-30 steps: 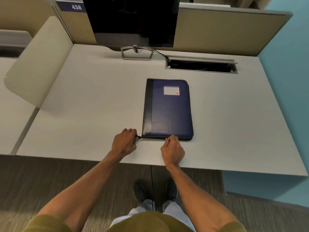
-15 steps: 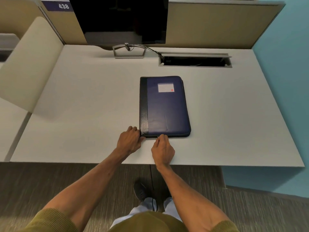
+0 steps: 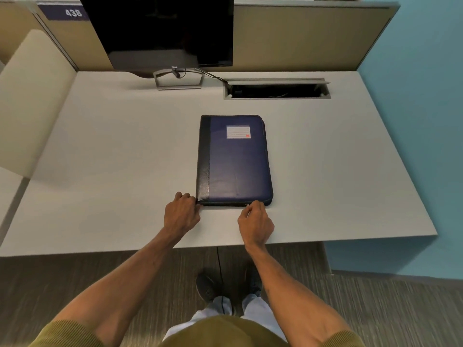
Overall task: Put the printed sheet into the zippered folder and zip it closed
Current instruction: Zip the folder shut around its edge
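Both hands at the folder's near edge

We see the right hand (image 3: 255,222) fingers pinched on the zipper pull (image 3: 247,204), the left hand (image 3: 181,214) fingers curled against the near-left corner of the closed blue zippered folder (image 3: 235,161), flat on the bench (image 3: 112,151) just beyond them.

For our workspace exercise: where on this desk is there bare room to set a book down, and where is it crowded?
Bare: left of the folder up to the monitor stand; right of it to the desk edge. Crowded: near edge, where left hand and right hand work.
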The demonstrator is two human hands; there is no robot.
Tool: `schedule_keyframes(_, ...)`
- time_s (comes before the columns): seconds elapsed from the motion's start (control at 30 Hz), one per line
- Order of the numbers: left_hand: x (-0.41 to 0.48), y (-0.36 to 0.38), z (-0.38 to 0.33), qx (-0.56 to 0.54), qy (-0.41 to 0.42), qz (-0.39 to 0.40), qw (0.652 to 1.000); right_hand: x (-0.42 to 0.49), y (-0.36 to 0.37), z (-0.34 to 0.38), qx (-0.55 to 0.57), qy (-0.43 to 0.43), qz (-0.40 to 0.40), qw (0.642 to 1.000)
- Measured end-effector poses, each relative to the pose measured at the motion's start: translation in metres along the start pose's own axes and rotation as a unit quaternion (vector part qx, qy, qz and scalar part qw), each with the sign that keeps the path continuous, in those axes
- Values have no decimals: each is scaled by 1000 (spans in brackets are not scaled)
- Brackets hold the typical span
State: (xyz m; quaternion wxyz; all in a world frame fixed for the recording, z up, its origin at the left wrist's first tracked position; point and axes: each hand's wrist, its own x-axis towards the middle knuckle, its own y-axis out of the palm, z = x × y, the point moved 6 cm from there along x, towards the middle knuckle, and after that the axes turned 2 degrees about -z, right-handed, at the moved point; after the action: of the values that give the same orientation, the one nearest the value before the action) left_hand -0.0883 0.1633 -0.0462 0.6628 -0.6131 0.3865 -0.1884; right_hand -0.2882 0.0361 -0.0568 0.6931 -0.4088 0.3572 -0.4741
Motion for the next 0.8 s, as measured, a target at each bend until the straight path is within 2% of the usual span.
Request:
schedule_keyframes(0.4,-1,-1,1,33,17,2,999,3,-8,-19,19,3,-9,1000)
schedule_keyframes(0.5,-3,-5,-1,26,17,-61,998,3,-10,-20,54,8,-16,998)
schedule_keyframes(0.57,-1,-9,-12,20,62,-81,995,3,-10,-21,64,6,-14,998)
schedule_keyframes(0.7,10,0,-74,93,228,-15,969,4,-11,-21,59,14,-5,998)
schedule_keyframes(0.8,14,1,-110,105,239,6,965,4,-11,-20,47,14,-6,999)
